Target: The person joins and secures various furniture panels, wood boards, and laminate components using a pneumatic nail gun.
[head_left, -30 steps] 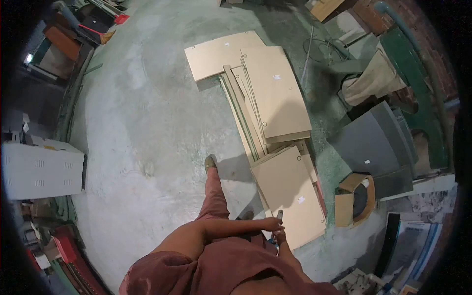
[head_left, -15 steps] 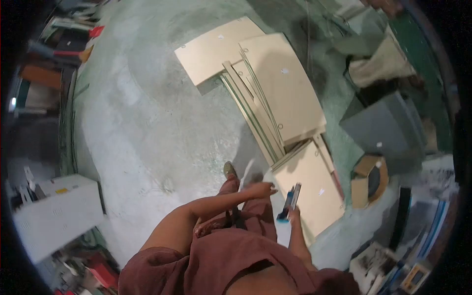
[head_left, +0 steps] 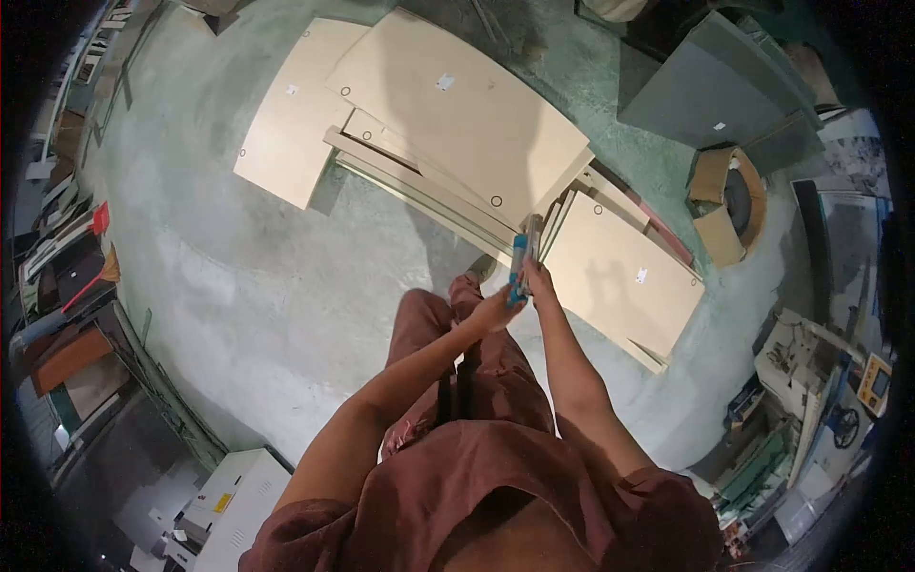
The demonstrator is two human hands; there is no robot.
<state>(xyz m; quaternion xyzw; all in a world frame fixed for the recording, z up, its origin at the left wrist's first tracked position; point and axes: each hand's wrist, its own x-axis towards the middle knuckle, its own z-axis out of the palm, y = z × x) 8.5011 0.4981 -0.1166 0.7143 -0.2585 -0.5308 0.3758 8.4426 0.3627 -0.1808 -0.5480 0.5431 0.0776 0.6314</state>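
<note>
In front of my legs, an elongated blue-and-grey tool (head_left: 519,257) points away from me; its exact kind is too small to make out. My right hand (head_left: 539,281) is closed around its grey side. Fingers of my left hand (head_left: 494,311) close on the lower blue end. Just beyond the tool lie cream-coloured panels on the floor: a large upper panel (head_left: 457,114), a smaller right panel (head_left: 620,272) and a left panel (head_left: 286,114). Narrow strips (head_left: 424,200) stick out along the near side of the stack.
Grey boards (head_left: 715,86) and an open cardboard ring (head_left: 748,205) stand at the upper right. A white metal cabinet (head_left: 243,505) is at the lower left. Clutter with a yellow-framed device (head_left: 874,383) lies at right. Boards and scraps line the left edge.
My left hand has come across to the tool and closed on its blue end. The tool has moved forward with my right hand. My view has turned and my legs have stepped nearer the panels.
</note>
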